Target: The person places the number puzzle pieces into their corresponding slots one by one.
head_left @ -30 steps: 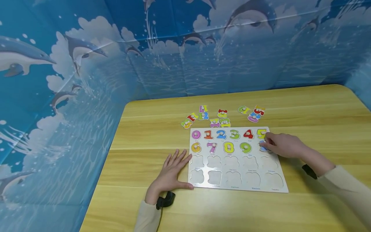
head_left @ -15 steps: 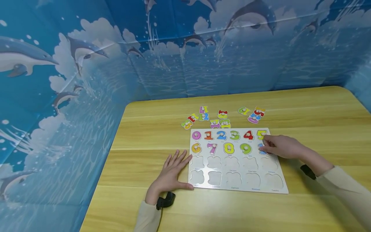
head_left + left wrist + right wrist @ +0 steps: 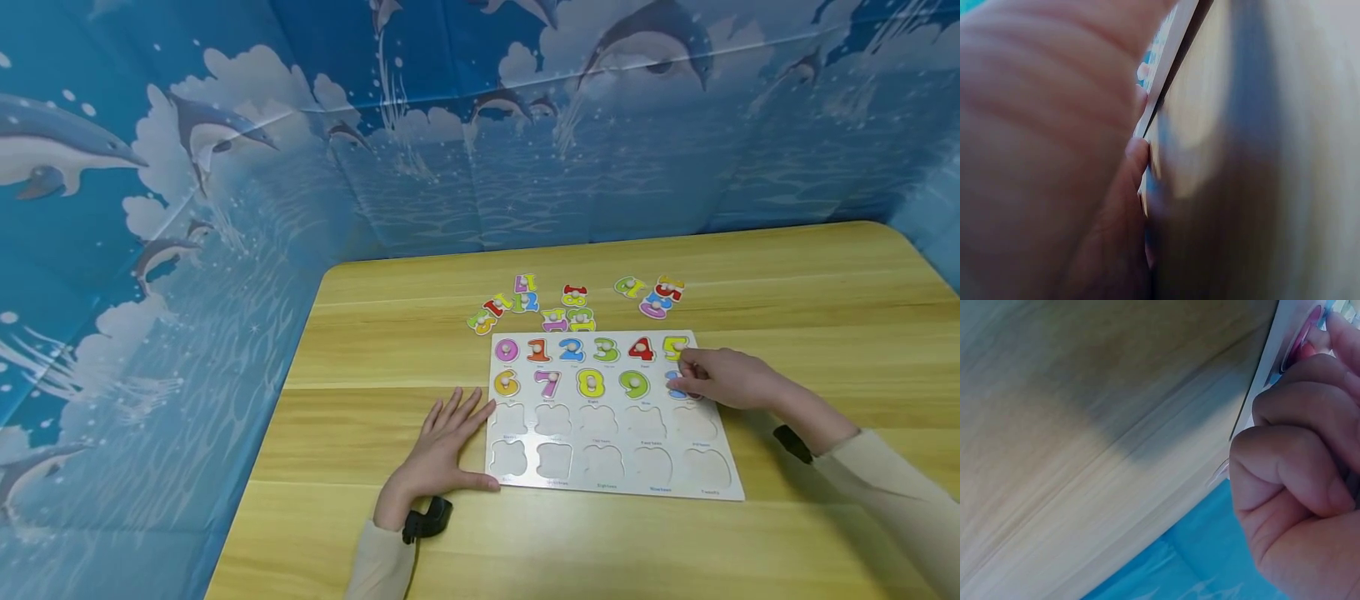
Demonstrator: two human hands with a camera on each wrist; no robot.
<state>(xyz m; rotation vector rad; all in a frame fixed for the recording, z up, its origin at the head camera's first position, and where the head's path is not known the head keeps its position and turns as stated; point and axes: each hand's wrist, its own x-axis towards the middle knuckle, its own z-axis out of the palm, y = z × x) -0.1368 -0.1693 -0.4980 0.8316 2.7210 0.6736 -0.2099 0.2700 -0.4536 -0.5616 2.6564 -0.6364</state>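
Right of the frame's centre, the number board (image 3: 622, 421) is lying with its long axis running left to right, numerals pointing up. From the right, the right hand (image 3: 731, 378) is pinching a partly hidden blue piece (image 3: 678, 393) over it; the left hand (image 3: 441, 457) is spreading its fingers up-right, touching its left edge.

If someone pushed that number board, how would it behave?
The number board would probably slide without bending, as its edges look straight. Tipping seems unlikely: it lies flat on the table. The left hand at its edge might check a leftward slide.
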